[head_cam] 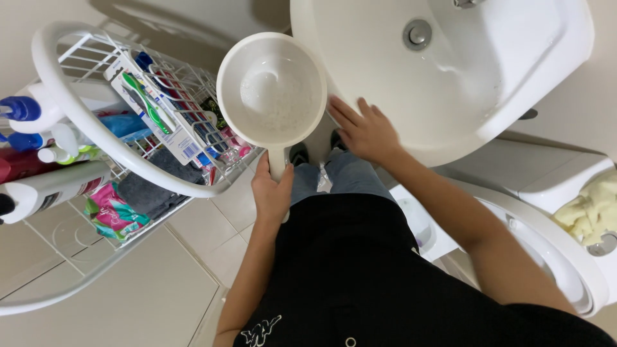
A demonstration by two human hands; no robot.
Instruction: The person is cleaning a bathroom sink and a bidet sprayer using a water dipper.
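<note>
My left hand (271, 190) grips the handle of a white plastic dipper (271, 90), held level in front of me with a little water in its bowl. The dipper hangs between the wire rack and the white sink (514, 71). My right hand (364, 132) rests flat with spread fingers on the front rim of the sink, holding nothing. The sink's basin is wet, with a metal drain (417, 33) near its middle.
A white wire rack (77, 103) on the left holds bottles, packaged toothbrushes (154, 109), cloths and packets. A white toilet (546, 257) stands at the right, with a yellowish cloth (588, 212) on its tank. The floor is beige tile.
</note>
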